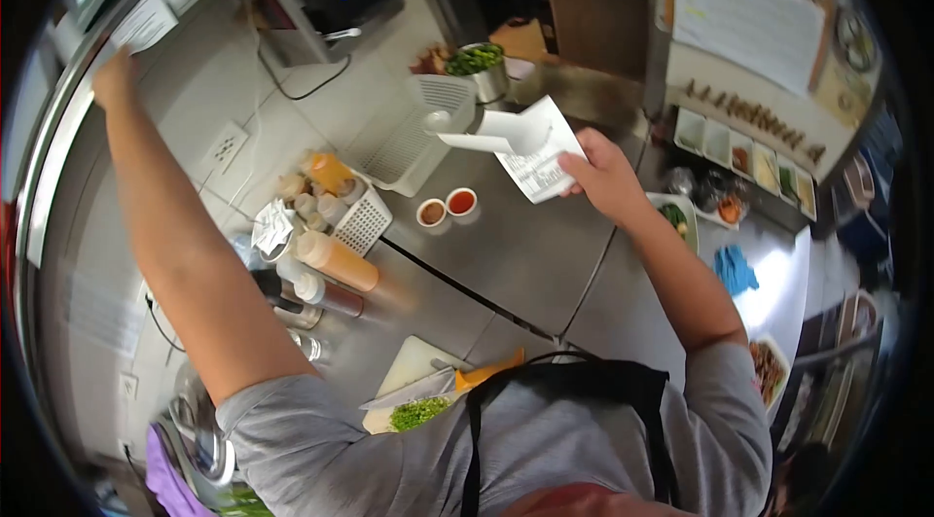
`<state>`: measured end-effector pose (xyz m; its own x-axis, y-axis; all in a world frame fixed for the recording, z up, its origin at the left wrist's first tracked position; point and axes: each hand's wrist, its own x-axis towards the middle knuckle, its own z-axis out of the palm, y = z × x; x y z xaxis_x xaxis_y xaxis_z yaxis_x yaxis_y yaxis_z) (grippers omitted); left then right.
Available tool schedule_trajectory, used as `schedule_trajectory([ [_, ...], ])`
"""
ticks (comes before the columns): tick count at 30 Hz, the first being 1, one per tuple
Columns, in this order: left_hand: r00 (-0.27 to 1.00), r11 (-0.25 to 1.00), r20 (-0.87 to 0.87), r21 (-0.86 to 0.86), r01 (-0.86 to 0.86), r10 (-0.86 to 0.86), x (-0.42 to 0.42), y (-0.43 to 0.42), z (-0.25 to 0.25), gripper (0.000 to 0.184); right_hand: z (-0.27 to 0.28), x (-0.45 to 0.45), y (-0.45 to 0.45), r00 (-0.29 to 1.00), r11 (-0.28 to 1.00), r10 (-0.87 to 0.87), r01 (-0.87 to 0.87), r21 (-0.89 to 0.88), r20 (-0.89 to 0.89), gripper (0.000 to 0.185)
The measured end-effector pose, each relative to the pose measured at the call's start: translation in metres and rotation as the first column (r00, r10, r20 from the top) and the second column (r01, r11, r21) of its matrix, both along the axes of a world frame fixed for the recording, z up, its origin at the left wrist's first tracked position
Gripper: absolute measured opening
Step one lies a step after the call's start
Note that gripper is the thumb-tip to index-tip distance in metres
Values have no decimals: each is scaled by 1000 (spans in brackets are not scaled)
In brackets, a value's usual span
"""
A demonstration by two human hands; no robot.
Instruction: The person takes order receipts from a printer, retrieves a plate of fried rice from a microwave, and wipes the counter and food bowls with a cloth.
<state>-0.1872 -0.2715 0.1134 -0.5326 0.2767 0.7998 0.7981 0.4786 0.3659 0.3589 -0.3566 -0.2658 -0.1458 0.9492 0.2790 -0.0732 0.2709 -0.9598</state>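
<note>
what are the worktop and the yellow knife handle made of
The worktop looks like satin stainless steel: grey with blurred reflections. The knife handle is probably smooth plastic, judging by its even yellow-orange color, though a rubbery coating is possible.

Paper slip (536, 167), print illegibly small

Wide fisheye distortion bends the dim kitchen scene inside a black circular border, with a white glare on the right of the steel tabletop (506, 269), duller reflections elsewhere, motion blur on the raised left hand (115, 79), and soft, smeared edges.
</note>
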Motion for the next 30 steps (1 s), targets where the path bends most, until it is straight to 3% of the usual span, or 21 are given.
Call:
schedule_trajectory([
  [1, 991, 989, 73, 106, 103, -111, -14, 12, 3, 40, 4, 0, -3, 1000, 999, 0, -1, -43, -27, 14],
  [2, 999, 999, 15, 31, 30, -31, -8, 15, 6, 41, 7, 0, -8, 998, 996, -2, -3, -85, -55, 14],
  [4, 999, 998, -7, 35, 48, -48, -7, 22, 6, 46, 8, 2, -14, 995, 992, -3, -10, -122, -103, 13],
  [5, 990, 998, -132, 46, -34, 40, -33, 37, 7, 51, 7, 4, -17, 992, 991, -4, -13, -131, -127, 13],
  [8, 970, 960, -215, 275, -50, 112, 11, 37, -25, 64, -5, 16, -26, 978, 989, -25, -7, -148, -208, 14],
  [9, 932, 878, -266, 470, -96, 245, 25, 38, -43, 65, -12, 20, -28, 966, 989, -32, -7, -148, -256, 14],
  [10, 966, 850, -258, 512, 124, 15, 85, 29, -72, 65, -21, 27, -37, 946, 986, -76, 24, -166, -314, 14],
  [11, 825, 694, -307, 447, 565, -474, 153, 0, -99, 58, -27, 36, -42, 953, 980, -80, 22, -197, -292, 14],
  [12, 397, 238, -302, 449, 861, -867, 197, -4, -120, 47, -33, 43, -46, 959, 973, -83, 19, -229, -273, 14],
  [13, -3, -67, -213, 293, 954, -977, 239, -23, -148, 43, -44, 48, -52, 954, 971, -76, 6, -238, -289, 14],
  [14, -397, -402, -68, 184, 897, -915, 280, -43, -175, 40, -57, 52, -59, 950, 970, -70, -7, -245, -305, 15],
  [16, -553, -539, -11, -206, 817, -833, 348, -78, -235, 42, -84, 61, -76, 937, 983, -44, -21, -181, -347, 16],
  [20, -801, -864, 326, -134, 486, -502, 448, -165, -302, 55, -112, 104, -144, 900, 948, -277, 199, -247, -336, 15],
  [22, -932, -998, 362, 58, 34, -11, 489, -199, -310, 54, -109, 132, -187, 836, 880, -452, 361, -310, -311, 14],
  [26, -854, -856, 204, 323, -403, 479, 540, -289, -314, 50, -109, 185, -262, 650, 723, -691, 620, -306, -315, 22],
  [28, -756, -739, 126, 367, -565, 642, 556, -328, -315, 49, -115, 210, -305, 525, 612, -786, 737, -287, -328, 25],
  [30, -634, -608, 73, 383, -695, 770, 572, -368, -315, 48, -117, 230, -357, 496, 590, -785, 781, -206, -371, 22],
])
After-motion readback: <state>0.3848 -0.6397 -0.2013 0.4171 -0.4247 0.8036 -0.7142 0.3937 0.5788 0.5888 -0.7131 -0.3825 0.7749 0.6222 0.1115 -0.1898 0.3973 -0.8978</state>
